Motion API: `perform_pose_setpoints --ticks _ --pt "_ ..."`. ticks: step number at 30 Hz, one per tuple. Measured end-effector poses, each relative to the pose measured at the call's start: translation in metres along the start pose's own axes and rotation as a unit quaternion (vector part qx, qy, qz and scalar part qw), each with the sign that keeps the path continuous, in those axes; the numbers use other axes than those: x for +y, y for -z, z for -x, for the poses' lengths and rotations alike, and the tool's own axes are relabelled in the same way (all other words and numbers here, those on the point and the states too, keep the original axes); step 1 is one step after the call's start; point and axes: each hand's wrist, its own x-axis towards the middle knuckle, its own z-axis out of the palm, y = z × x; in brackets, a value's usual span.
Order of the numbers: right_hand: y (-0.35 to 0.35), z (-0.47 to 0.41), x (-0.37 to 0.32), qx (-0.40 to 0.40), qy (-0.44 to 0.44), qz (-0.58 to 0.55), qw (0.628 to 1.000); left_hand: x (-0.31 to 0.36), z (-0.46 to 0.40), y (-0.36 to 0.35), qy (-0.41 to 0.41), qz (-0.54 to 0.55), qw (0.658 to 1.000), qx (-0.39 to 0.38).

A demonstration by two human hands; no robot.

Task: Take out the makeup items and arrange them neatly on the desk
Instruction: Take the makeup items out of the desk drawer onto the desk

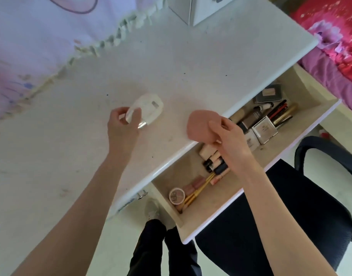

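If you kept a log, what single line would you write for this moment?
left hand: holds white case over desk | right hand: pinches pink puff at desk edge | drawer: open, makeup inside

The scene is brightly, evenly lit; the desk is washed out. Edges are bent by wide-angle distortion, and slight blur is perhaps seen throughout.

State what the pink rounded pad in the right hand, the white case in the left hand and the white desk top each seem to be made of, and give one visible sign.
Pink rounded pad: probably soft sponge or foam; matt and without any glare.
White case: probably hard glossy plastic; it has a bright highlight.
White desk top: probably painted or laminated board; smooth, with a shiny rounded edge.
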Motion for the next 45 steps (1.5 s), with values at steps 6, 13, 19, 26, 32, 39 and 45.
perform_pose_setpoints --ticks 6,13,19,26,32,39,45 --pt "-0.046 -0.026 -0.029 0.008 0.025 0.054 0.998 0.022 -0.086 0.016 0.025 0.014 0.999 0.033" --pt "-0.094 -0.048 -0.05 -0.013 0.002 0.036 0.999 0.043 -0.15 0.017 0.018 -0.023 0.998 0.058" --pt "-0.119 -0.055 -0.051 -0.018 -0.007 0.077 0.997 0.035 -0.163 0.017 0.006 -0.06 0.998 0.018" --pt "-0.138 -0.041 -0.05 -0.032 -0.001 0.095 0.995 0.005 -0.103 0.074 -0.159 -0.256 0.953 -0.032" --pt "-0.194 -0.021 -0.041 -0.1 0.014 0.158 0.982 -0.052 -0.038 0.155 -0.136 -0.459 0.877 0.025" --pt "-0.282 -0.005 -0.016 -0.175 0.029 0.252 0.951 -0.081 -0.007 0.197 -0.113 -0.518 0.847 0.035" --pt "-0.324 -0.002 -0.007 -0.164 0.128 0.35 0.913 -0.081 -0.01 0.197 -0.1 -0.522 0.846 0.039"
